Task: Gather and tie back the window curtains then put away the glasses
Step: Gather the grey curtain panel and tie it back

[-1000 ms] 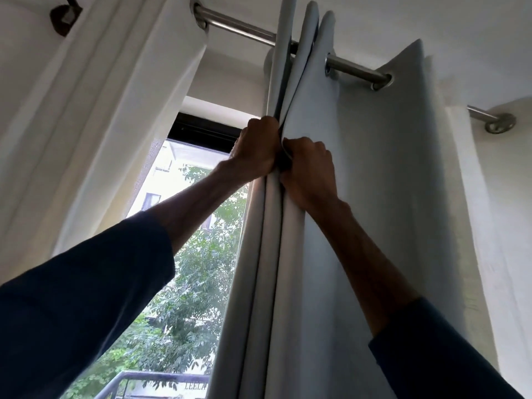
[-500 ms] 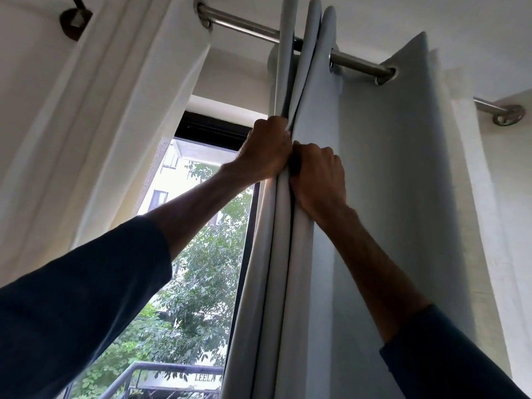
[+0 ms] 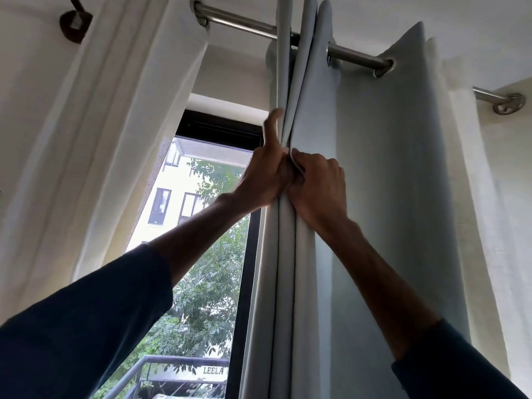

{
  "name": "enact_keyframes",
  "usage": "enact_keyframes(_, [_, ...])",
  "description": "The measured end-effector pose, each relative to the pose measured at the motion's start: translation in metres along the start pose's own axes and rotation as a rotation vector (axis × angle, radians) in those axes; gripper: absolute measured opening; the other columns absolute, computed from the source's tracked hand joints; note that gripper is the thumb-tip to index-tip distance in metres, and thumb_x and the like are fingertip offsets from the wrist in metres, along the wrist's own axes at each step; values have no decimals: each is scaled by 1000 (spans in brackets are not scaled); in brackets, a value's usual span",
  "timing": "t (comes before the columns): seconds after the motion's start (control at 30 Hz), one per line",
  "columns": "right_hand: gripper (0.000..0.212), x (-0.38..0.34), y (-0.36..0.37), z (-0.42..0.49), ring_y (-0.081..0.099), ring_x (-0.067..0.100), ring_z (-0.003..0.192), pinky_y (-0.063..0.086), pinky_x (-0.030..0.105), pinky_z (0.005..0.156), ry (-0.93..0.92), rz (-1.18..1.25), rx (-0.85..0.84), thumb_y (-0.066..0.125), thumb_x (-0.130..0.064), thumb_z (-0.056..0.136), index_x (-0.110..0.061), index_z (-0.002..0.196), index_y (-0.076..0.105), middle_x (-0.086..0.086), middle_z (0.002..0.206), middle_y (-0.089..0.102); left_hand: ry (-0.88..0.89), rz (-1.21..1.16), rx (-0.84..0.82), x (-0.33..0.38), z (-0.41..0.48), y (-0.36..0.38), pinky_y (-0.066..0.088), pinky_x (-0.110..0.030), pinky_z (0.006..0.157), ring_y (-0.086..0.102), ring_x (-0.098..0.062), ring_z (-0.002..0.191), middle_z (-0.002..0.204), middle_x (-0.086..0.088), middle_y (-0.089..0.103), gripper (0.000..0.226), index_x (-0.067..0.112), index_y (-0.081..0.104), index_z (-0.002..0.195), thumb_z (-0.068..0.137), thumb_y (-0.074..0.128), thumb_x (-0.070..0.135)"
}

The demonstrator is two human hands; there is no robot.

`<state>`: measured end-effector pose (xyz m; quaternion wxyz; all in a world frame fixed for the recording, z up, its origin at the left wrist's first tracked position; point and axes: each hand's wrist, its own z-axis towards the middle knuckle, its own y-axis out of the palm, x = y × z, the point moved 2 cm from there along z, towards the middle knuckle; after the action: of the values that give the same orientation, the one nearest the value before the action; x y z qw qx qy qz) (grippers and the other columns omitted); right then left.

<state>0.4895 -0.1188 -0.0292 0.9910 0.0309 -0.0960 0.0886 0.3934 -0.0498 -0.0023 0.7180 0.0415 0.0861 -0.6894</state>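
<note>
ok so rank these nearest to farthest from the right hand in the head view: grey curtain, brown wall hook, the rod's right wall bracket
1. grey curtain: centre, its folds gripped by the right hand.
2. wall bracket: up and to the right, at the rod's end.
3. brown wall hook: far top left corner.

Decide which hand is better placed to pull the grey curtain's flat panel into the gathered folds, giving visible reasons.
Right, probably. The right hand grips a fold beside the flat panel of the grey curtain, so it is nearer. The left hand holds the gathered folds on the window side.
</note>
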Motion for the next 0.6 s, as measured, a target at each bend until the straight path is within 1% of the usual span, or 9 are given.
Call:
enact_keyframes(0.07, [20,-2,-1,-3,62,25,64,48,31,67,-5,17,-1,54,-11,99,-7,104,73,9,80,74,-58,-62,79,-2,-6,1,33,-17,47,43,-7,45,54,-1,47,69,1,5,151,94,45,0])
enact_keyframes(0.13, [25,-5,-2,-6,63,28,64,46,31,67,-18,15,2,50,-12,99,-7,104,73,10,80,74,-143,-79,89,-5,-8,5,35,-18,51,44,-10,51,61,-11,53,47,7,29,143,98,44,8])
enact_keyframes(0.17, [28,-5,-2,-7,62,28,63,48,33,66,-22,22,5,47,-14,98,-6,104,74,10,79,74,-202,-54,87,-9,-7,7,34,-24,54,43,-11,55,63,-12,52,26,10,48,123,99,42,17])
enact_keyframes(0.2, [32,-5,-2,-8,63,28,62,50,35,65,-22,38,11,45,-15,97,-6,105,74,11,79,75,-263,-46,89,-11,-7,8,32,-29,56,40,-12,57,62,-7,49,21,12,54,95,98,39,26])
enact_keyframes(0.23, [34,-4,-2,-9,62,27,60,51,36,64,-18,60,19,44,-16,96,-5,107,75,10,78,75,-301,-48,80,-13,-5,10,31,-30,57,38,-12,57,59,-1,45,29,14,49,76,96,37,32])
enact_keyframes(0.3, [32,-2,-1,-10,59,21,53,48,32,58,-11,117,36,47,-13,96,-6,105,77,8,71,74,-379,-97,72,-9,-3,12,30,-29,58,38,-12,54,54,5,41,40,17,42,60,96,38,36])
enact_keyframes(0.43, [25,-2,1,-14,59,16,48,50,30,56,-17,140,-1,55,-9,94,-11,91,80,1,68,75,-536,-75,54,1,2,9,33,-22,47,47,-2,44,43,11,51,61,17,45,49,102,40,47])
enact_keyframes(0.5, [25,0,6,-15,61,17,49,53,36,60,9,164,-39,56,-12,93,-9,80,78,2,64,73,-553,-19,42,1,6,9,41,-25,54,55,-14,55,56,2,57,54,14,51,53,95,53,50])
enact_keyframes(0.6, [26,5,2,-17,59,11,50,47,28,62,29,258,-92,56,-9,90,-4,70,72,-1,60,68,-555,108,12,1,9,6,29,-26,51,36,-15,56,60,2,35,45,16,37,58,86,68,35])
